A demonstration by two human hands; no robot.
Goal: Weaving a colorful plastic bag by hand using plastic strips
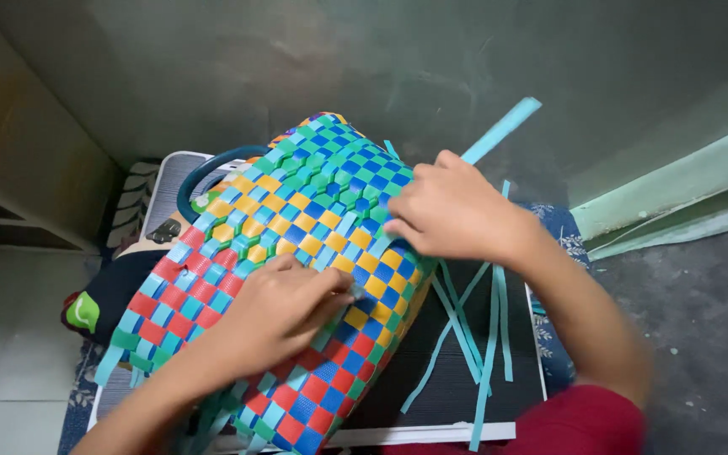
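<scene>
A woven plastic basket in red, yellow, blue, green and light-blue strips lies tilted in front of me. My left hand rests on its side and pinches a light-blue strip near the middle of the weave. At the basket's right edge, my right hand presses on the weave with its fingers curled around a long light-blue strip that sticks up and to the right. A dark teal handle curves out at the basket's upper left.
Several loose light-blue strips hang from the basket over a dark ribbed mat. A patterned blue cloth lies at the right, a green wall behind, pale floor tiles at the left. My red clothing shows at the bottom.
</scene>
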